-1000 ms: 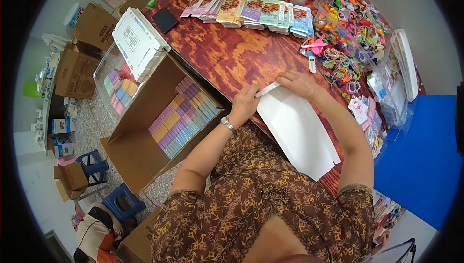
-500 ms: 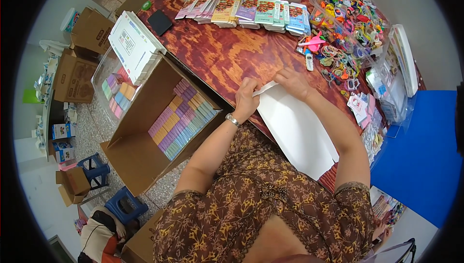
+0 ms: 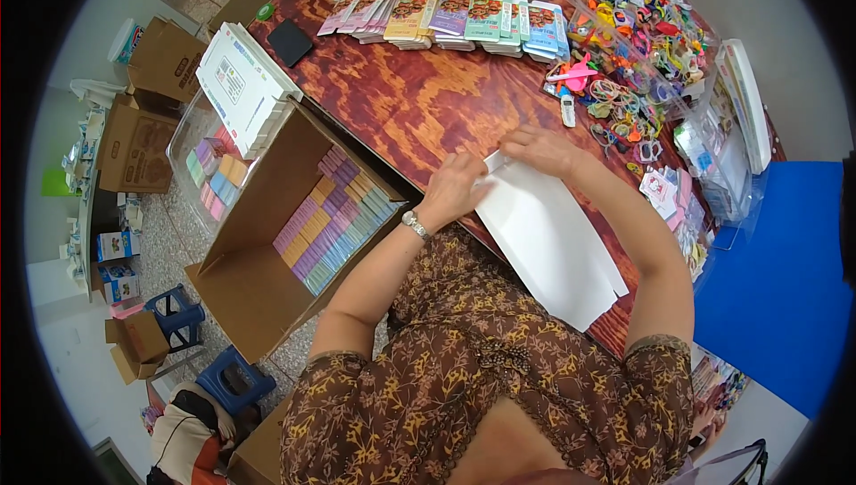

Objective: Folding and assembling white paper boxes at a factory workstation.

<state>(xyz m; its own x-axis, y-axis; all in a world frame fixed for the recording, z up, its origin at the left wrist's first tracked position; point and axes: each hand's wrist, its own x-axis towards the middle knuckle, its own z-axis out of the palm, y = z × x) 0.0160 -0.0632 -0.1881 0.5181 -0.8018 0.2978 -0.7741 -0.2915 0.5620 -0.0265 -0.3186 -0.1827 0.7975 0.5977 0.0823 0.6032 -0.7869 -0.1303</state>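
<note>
A white cardboard sheet (image 3: 551, 249) with a notched near edge lies at an angle across the table's front edge, over my lap. It looks like an unfolded box blank, with a narrow flap bent up at its far end. My left hand (image 3: 453, 187), a watch on its wrist, pinches the left corner of that flap. On the same far end, my right hand (image 3: 540, 151) has its fingers curled over the fold. Both sets of fingertips are partly hidden.
Left of me stands an open carton (image 3: 245, 258) holding rows of small pastel packets (image 3: 334, 217). Stacks of coloured flat cartons (image 3: 410, 17) line the table's far side. A clear bin (image 3: 642, 26) of bright trinkets stands far right, with loose ones beside it. A person (image 3: 187, 431) is at lower left.
My left hand has turned from upright to flatter over the sheet's far left corner. My right hand has shifted slightly left along the fold. The sheet stays nearly in place.
</note>
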